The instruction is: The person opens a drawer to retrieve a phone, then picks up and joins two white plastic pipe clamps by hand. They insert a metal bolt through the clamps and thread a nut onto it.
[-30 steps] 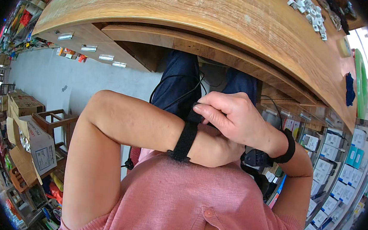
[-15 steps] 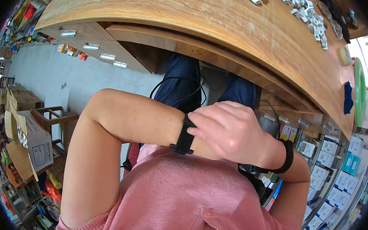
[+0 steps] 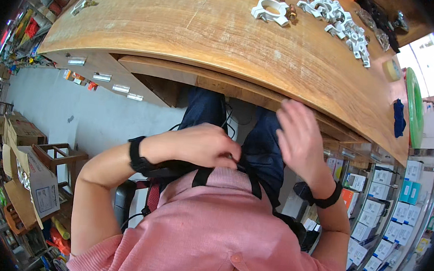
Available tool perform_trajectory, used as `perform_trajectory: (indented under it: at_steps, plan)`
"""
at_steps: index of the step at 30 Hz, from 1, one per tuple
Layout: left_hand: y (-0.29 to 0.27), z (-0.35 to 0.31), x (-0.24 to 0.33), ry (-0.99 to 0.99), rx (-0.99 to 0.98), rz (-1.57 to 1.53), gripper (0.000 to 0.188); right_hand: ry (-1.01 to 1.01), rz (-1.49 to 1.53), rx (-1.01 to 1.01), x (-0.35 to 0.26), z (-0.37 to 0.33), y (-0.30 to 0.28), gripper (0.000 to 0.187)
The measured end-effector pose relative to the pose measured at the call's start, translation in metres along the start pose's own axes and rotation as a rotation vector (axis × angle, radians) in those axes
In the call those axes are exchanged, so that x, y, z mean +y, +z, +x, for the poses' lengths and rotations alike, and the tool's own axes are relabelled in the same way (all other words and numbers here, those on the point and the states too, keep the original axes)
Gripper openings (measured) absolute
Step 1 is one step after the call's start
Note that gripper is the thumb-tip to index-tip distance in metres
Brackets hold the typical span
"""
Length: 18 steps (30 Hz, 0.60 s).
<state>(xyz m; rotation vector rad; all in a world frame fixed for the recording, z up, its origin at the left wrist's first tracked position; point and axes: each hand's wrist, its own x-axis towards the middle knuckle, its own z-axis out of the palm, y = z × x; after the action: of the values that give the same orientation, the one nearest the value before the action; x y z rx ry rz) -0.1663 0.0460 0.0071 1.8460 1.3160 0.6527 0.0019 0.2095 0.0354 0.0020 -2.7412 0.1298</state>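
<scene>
My left hand [image 3: 203, 144] is in front of my waist, its fingers curled together. Whatever they may hold is hidden. A black strap [image 3: 135, 153] circles the left wrist. My right hand [image 3: 301, 137] is raised just below the table's front edge, slightly blurred, with its fingers stretched out and nothing in them. Around that wrist is another black strap [image 3: 330, 195]. Beyond the hands, on the wooden table [image 3: 183, 41], lie a white ring clamp [image 3: 260, 11] with a brass-coloured fitting [image 3: 292, 14] beside it, and a heap of white clamps [image 3: 338, 23].
A half-open drawer [image 3: 166, 69] juts under the tabletop above my knees. To the right are a tape roll [image 3: 392, 70], a green hoop-shaped coil [image 3: 414, 107] and a glass case [image 3: 374, 209] of small boxes. Cardboard boxes [image 3: 40, 182] and a wooden stool [image 3: 60, 156] stand left.
My right hand has let go of the left wrist strap and moved up and to the right, its fingers opening. The left forearm has swung back, bringing the left hand before my waist.
</scene>
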Motion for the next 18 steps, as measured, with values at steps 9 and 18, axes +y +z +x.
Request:
perform_trajectory:
  at_steps: [9, 18]
  plan:
    - [-0.049, -0.072, -0.008, -0.334, 0.844, 0.401, 0.022, 0.281, 0.036, -0.020, 0.018, -0.015, 0.021, 0.040]
    - [-0.043, -0.079, -0.012, -0.667, 0.700, 0.577, 0.067, 0.134, 0.118, -0.027, -0.025, -0.046, 0.003, 0.019]
